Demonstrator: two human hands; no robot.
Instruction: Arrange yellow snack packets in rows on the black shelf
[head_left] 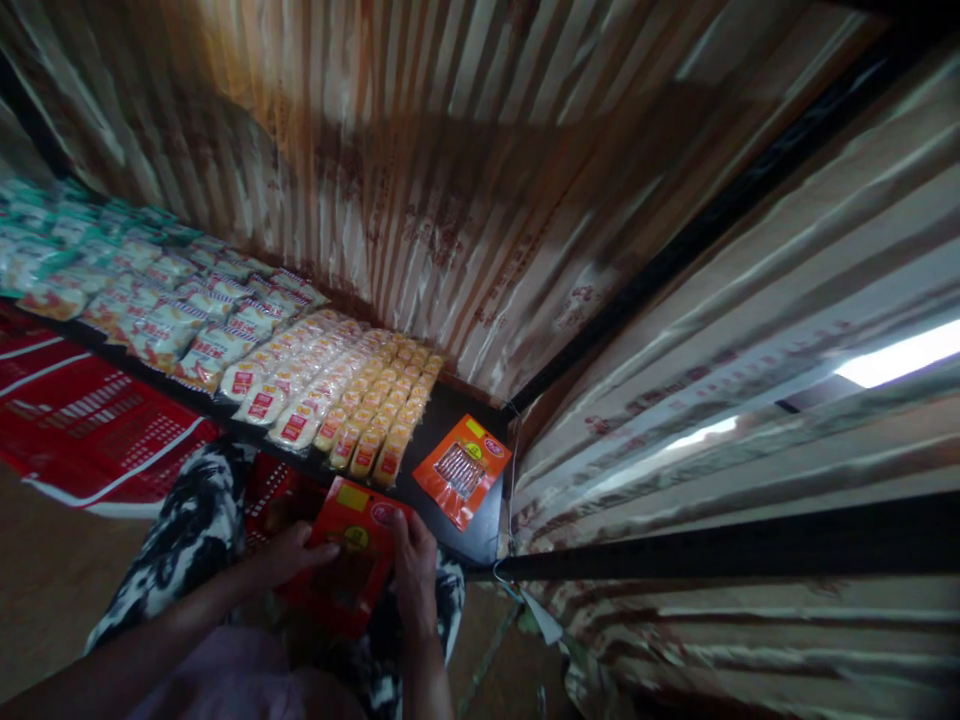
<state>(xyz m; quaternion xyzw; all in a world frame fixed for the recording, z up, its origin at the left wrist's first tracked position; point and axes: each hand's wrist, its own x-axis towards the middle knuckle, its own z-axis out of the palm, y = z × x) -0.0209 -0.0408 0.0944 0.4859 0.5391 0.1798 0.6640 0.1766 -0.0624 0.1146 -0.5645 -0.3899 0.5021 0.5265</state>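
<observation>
Treat the orange-red packet (352,570) between your fingers as a thin, pliable thing: it probably bends easily, so support both sides evenly rather than pinching one corner. Light thumb pressure should be enough, and spreading the other fingers behind it would help hold its face flat. If you tilt or turn it, move both wrists together so that it doesn't twist, and mind the rows of small wrapped packs (382,420) just beyond your fingers, as a brushed edge could push them out of line.

The fingers of your left hand (291,556) are closed on the packet's left side, with the thumb laid across its front. Those of your right hand (417,565) grasp the opposite side, the thumb along the edge near the upper corner. What the fingers do behind the packet is hidden, so I can't tell how far they are curled. The packet is above your lap, label side up, its lower part in shadow.

Beyond your right fingers, a similar packet (463,472) lies flat on the black shelf (484,535), apart from both hands.
</observation>
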